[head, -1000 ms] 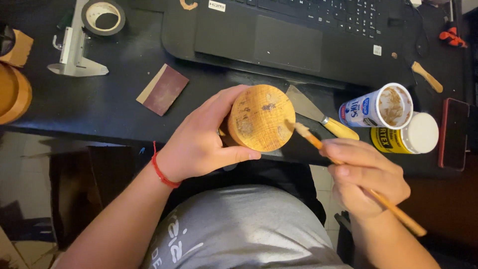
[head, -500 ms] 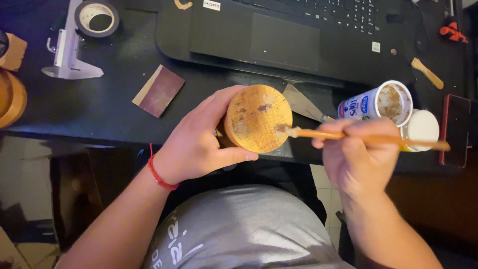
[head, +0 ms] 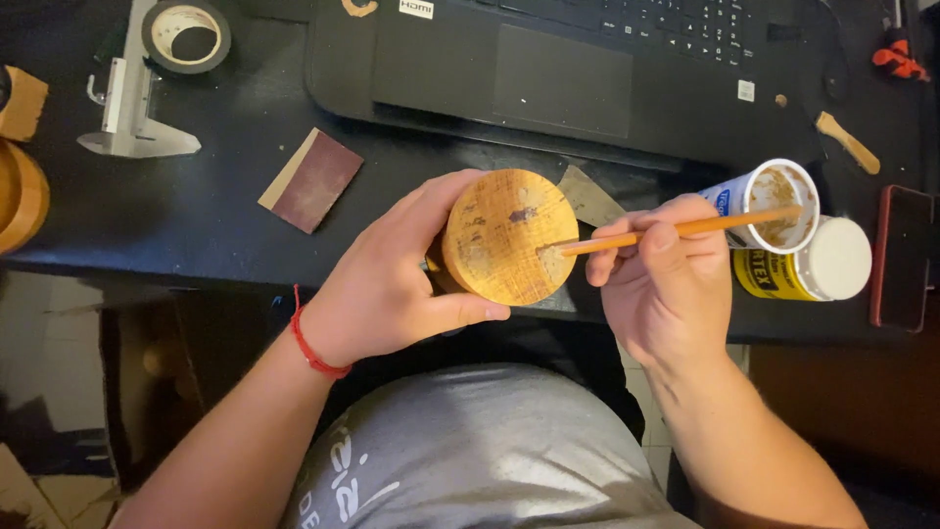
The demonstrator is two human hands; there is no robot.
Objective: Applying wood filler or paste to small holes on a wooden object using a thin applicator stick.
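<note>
Wooden round point(head: 509, 235) up off the black desk point(head: 215, 206), flat face to the camera, cradled in the left hand point(head: 392, 284), thumb under its lower edge and fingers curled over the far rim. Right hand point(head: 666, 284) pinches a thin stick point(head: 676, 230) shut between thumb and fingers, its pale tip touching the face's right edge. Risk here: press too hard and the round could twist in that open-sided cradle. Open paste tub point(head: 778, 201) sits just beyond the knuckles, easy to knock over
</note>
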